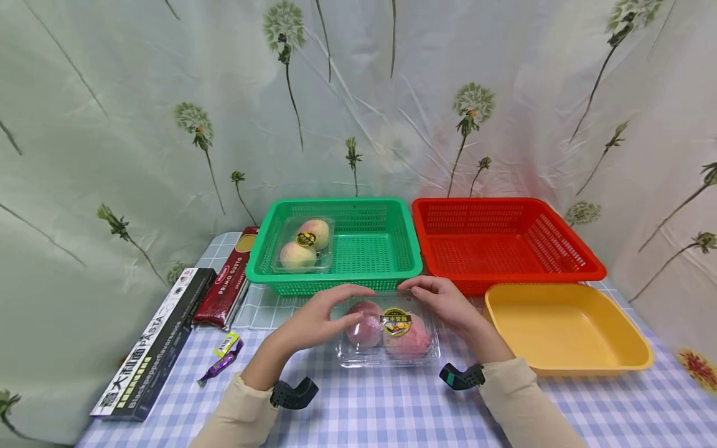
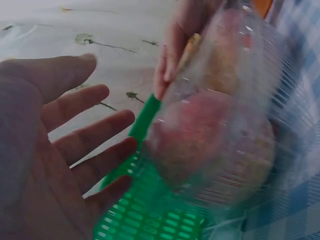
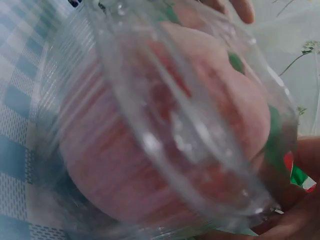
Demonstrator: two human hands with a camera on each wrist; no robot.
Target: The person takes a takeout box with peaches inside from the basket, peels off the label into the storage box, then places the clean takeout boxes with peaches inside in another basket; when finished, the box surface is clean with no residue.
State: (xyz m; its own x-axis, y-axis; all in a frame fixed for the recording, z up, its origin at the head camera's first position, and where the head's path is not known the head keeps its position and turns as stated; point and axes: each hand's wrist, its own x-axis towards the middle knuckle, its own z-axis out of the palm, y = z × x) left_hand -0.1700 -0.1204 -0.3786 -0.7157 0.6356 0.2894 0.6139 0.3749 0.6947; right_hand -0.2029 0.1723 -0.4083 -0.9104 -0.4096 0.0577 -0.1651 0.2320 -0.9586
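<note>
Had box [image 1: 389,356] on cloth [image 1: 358,410] before green basket [image 1: 336,277], left hand [image 1: 320,314] spread, empty, at its left; right hand [image 1: 448,303] loose at its back corner, seemingly gripless. Might have rolled fruit [image 1: 365,330] about, if lifted unevenly.

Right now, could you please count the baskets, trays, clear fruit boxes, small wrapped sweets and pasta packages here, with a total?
Green basket and red basket: 2
Yellow tray: 1
Clear fruit boxes: 2
Wrapped sweets: 2
Pasta box and spaghetti bag: 2
Total: 9
</note>
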